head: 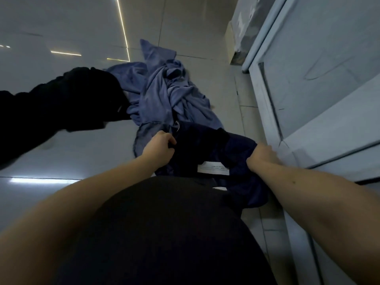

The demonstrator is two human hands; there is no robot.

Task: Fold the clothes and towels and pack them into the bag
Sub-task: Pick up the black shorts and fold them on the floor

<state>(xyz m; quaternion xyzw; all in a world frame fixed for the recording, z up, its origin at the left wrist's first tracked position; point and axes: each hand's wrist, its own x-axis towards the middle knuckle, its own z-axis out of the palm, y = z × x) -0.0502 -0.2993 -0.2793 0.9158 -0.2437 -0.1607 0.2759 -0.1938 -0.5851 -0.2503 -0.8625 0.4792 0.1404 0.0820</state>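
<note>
Head view: a glossy pale tiled floor fills the upper left of the frame and mirrors thin strip lights. A white panelled door or cabinet front runs down the right side.

At centre, a crumpled blue garment lies in a heap on the tiles. A black garment spreads in from the left edge and touches the heap.

Just below centre, a navy garment with a white label is stretched between both hands. The left hand curls its fingers around one edge. The right hand appears bunched around the other, though its fingers are hidden.
</note>
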